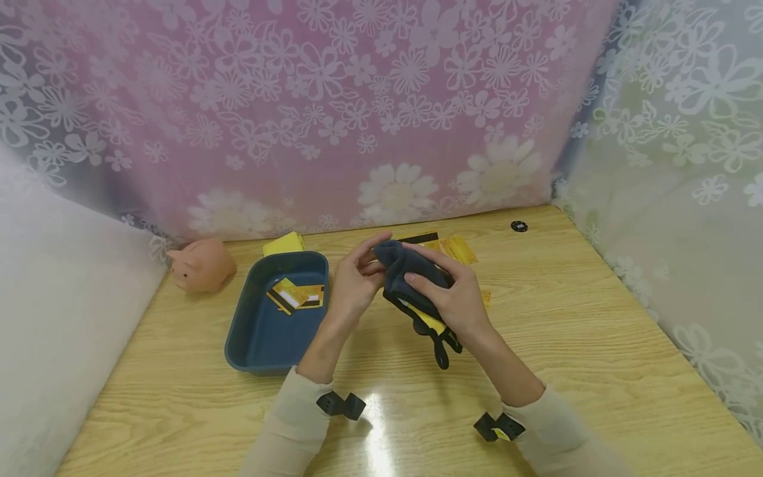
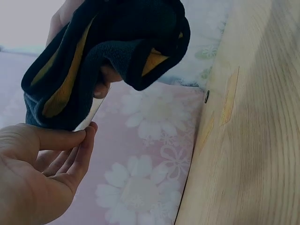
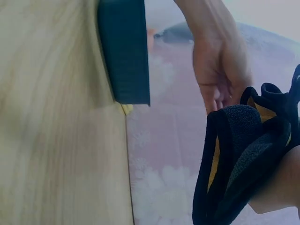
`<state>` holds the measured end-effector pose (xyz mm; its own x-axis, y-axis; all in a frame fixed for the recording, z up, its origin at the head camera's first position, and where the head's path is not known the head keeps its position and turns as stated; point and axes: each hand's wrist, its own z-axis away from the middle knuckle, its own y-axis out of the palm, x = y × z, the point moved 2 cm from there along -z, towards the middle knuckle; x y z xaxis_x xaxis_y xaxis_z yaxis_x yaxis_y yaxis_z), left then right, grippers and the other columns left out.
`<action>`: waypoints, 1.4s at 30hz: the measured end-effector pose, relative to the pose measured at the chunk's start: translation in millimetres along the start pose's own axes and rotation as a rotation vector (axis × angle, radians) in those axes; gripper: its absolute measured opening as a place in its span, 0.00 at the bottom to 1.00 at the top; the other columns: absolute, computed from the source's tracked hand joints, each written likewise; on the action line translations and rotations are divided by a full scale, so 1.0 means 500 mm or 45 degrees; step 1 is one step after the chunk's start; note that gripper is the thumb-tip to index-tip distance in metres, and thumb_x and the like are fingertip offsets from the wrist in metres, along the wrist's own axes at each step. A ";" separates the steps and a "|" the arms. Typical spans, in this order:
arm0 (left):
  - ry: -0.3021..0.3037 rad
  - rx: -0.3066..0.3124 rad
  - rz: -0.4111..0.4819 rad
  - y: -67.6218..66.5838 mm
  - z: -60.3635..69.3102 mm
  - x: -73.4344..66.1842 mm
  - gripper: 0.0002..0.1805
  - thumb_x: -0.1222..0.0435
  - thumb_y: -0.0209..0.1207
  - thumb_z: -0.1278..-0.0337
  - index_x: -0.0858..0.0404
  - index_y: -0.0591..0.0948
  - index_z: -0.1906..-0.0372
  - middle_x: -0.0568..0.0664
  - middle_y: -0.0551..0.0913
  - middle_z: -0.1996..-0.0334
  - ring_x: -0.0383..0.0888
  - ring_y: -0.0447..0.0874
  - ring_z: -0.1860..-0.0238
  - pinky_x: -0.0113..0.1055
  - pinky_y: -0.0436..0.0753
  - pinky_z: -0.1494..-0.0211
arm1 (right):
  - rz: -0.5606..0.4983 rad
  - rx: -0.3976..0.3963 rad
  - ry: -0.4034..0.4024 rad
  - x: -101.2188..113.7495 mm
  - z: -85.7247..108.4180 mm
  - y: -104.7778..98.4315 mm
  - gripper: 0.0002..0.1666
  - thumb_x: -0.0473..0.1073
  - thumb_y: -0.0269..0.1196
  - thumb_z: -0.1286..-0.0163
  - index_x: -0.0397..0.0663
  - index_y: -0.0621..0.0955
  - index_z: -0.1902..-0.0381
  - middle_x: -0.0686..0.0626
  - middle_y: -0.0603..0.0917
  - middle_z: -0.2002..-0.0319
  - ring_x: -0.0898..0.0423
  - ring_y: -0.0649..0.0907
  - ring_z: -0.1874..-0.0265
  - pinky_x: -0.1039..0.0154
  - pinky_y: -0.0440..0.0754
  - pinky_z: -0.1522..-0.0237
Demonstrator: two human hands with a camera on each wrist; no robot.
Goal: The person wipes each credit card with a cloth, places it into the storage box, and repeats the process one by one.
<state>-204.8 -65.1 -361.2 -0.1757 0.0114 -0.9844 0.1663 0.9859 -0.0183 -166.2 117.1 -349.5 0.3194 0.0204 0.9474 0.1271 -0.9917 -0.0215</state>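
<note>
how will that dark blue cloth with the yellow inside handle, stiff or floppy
The dark blue cloth is probably floppy, since it folds and curls in the right hand. Its fuzzy surface suggests it shouldn't be slippery. The black loop hanging below may swing or snag.

A pink flower-patterned cloth [image 1: 334, 132] hangs behind a wood-grain table [image 1: 596, 344], where a glare [image 1: 377, 437] shines.

White tabletop [image 1: 377, 437] glare (wrist views soft)
</note>
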 end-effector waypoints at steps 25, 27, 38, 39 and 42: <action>-0.035 -0.130 -0.027 -0.008 -0.001 -0.007 0.33 0.80 0.67 0.40 0.45 0.85 0.36 0.53 0.85 0.46 0.49 0.89 0.53 0.39 0.89 0.48 | 0.115 -0.214 0.084 -0.004 -0.020 -0.057 0.27 0.43 0.71 0.28 0.58 0.83 0.32 0.45 0.82 0.35 0.52 0.89 0.48 0.62 0.89 0.53; -0.029 -0.134 -0.011 -0.011 -0.001 -0.006 0.33 0.80 0.67 0.41 0.44 0.85 0.37 0.55 0.85 0.46 0.50 0.89 0.53 0.39 0.89 0.48 | 0.110 -0.239 0.086 -0.003 -0.023 -0.067 0.27 0.43 0.71 0.28 0.58 0.82 0.32 0.44 0.82 0.35 0.53 0.89 0.48 0.63 0.89 0.53; -0.045 -0.186 0.006 -0.023 -0.001 -0.003 0.33 0.79 0.68 0.41 0.46 0.84 0.34 0.52 0.84 0.44 0.54 0.88 0.51 0.38 0.89 0.47 | 0.125 -0.392 0.153 0.003 -0.034 -0.123 0.28 0.44 0.71 0.29 0.61 0.82 0.32 0.41 0.77 0.31 0.53 0.88 0.47 0.66 0.88 0.54; -0.049 -0.187 0.005 -0.023 -0.001 -0.003 0.33 0.79 0.68 0.41 0.46 0.84 0.34 0.53 0.84 0.44 0.53 0.88 0.51 0.39 0.89 0.47 | 0.110 -0.405 0.150 0.004 -0.034 -0.126 0.28 0.44 0.71 0.29 0.61 0.82 0.32 0.41 0.77 0.31 0.53 0.88 0.47 0.66 0.88 0.54; -0.065 -0.185 -0.014 -0.022 0.000 -0.005 0.34 0.78 0.69 0.41 0.43 0.84 0.35 0.54 0.84 0.42 0.48 0.89 0.53 0.39 0.89 0.46 | 0.015 -0.424 0.123 0.007 -0.034 -0.130 0.28 0.42 0.72 0.30 0.59 0.83 0.32 0.40 0.76 0.31 0.54 0.88 0.47 0.65 0.88 0.54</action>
<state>-206.3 -76.1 -358.6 -0.1266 -0.0046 -0.9919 0.0221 0.9997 -0.0074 -189.3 179.7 -339.2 0.2269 0.0122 0.9738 -0.1944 -0.9792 0.0576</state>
